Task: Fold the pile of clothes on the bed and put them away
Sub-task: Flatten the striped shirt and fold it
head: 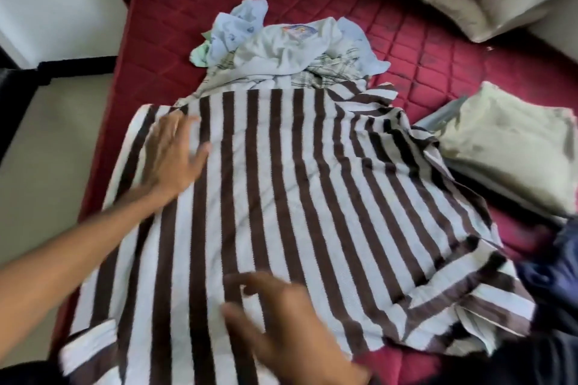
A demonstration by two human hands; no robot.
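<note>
A brown-and-white striped garment [281, 197] lies spread over the red bed [422, 50]. The left hand [173, 153] rests flat on its far left part, fingers straight. The right hand [281, 319], blurred, hovers at its near edge with fingers loosely extended. Beyond the garment sits the pile of clothes [291, 47]; to its right a pale pillow [513, 147], with dark blue fabric [553, 269] nearer.

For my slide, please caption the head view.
Both hands smooth a brown-and-white striped towel on the red mattress.
</note>
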